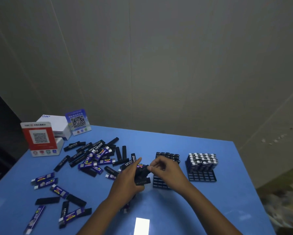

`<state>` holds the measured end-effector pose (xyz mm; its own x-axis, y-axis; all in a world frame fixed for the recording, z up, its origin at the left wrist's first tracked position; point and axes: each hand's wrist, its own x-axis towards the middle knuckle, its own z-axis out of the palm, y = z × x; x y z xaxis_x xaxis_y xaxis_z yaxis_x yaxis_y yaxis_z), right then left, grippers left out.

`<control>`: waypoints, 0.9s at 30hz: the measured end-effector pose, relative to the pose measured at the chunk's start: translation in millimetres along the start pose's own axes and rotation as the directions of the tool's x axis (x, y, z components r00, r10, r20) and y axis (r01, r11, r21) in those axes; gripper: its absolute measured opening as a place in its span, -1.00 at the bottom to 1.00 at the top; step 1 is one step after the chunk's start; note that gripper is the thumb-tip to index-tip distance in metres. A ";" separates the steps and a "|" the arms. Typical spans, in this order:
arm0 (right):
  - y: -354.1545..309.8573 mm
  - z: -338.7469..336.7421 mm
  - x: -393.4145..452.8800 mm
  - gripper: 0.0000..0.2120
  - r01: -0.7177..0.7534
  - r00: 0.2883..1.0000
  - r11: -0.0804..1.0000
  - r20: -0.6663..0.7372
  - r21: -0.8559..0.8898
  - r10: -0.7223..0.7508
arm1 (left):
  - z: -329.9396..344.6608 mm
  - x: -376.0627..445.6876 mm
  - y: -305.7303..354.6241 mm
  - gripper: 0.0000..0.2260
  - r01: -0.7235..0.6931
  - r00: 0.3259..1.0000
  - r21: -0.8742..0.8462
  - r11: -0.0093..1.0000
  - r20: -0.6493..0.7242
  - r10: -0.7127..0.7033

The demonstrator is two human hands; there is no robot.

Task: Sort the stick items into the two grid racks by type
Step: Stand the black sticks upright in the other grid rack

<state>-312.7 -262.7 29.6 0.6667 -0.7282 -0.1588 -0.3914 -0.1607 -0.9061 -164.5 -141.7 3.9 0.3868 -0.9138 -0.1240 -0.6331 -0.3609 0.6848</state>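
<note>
A person's left hand (127, 178) is gripping a bundle of black sticks (142, 175) near the middle of the blue surface (176, 209), fingers curled round the bundle and the forefinger sticking out toward the far edge. The right hand (166, 168) is pinching the top of one black stick in that bundle between thumb and fingertips, so both grips are closed on the sticks, the two hands touching the same bundle.

Just beyond the right hand, a black grid rack (164, 168) is standing toward the right half of the surface, its far rows filled with dark-topped sticks and its near cells showing open. Beside it, nearer the right edge, a second grid rack (201, 168) is holding sticks with silver-white tops in its far rows, the near rows again showing open cells.

A loose heap of black sticks and blue-labelled sticks (91, 158) is lying across the left half of the surface, spread from the far edge toward the near left corner, many of them crossing or touching each other. At the far left corner a red QR-code stand (40, 138), a white box (57, 124) and a blue QR-code card (77, 122) are standing close together. A bright patch of reflected light (142, 226) is showing at the near edge.
</note>
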 end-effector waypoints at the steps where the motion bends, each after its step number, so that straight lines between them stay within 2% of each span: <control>1: -0.1 -0.6 -1.1 -0.89 -0.002 1.000 1.000 0.001 0.004 0.002 | 1.3 -0.5 1.6 -0.14 0.001 1.000 0.004 1.000 0.000 -0.001; 7: 1.4 -4.7 1.6 -0.85 -0.038 0.999 0.999 -0.021 0.016 0.039 | 2.7 2.3 4.9 -0.15 -0.004 1.000 0.033 0.999 0.008 0.004; 12: 0.9 -15.4 3.8 -0.87 -0.095 0.995 0.975 -0.017 0.199 0.101 | 1.3 9.9 -3.9 -0.17 0.009 1.000 0.008 1.000 0.024 -0.010; 16: 8.6 -23.0 9.4 -0.96 -0.111 0.989 0.964 -0.069 0.240 0.130 | -2.0 17.0 -8.4 -0.20 0.015 0.999 -0.019 1.000 0.033 -0.014; 19: 6.8 -27.7 13.7 -0.90 -0.126 0.981 0.938 -0.098 0.322 0.165 | -7.2 22.7 -14.8 -0.18 0.020 0.999 -0.024 1.000 0.028 -0.019; 25: 5.0 -25.6 25.9 -0.93 -0.158 0.974 0.909 -0.093 0.385 0.208 | -19.5 36.6 -27.9 -0.18 0.022 1.000 -0.028 0.999 0.005 -0.022; 27: 5.2 -24.2 29.1 -0.78 -0.147 0.980 0.911 -0.069 0.385 0.187 | -22.6 41.9 -29.1 -0.19 0.023 1.000 -0.035 0.999 -0.003 -0.023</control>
<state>-310.7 -300.8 29.7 0.5362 -0.7897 -0.2980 -0.2100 0.2171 -0.9533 -114.7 -165.2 -5.0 0.4032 -0.9046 -0.1380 -0.6003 -0.3753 0.7063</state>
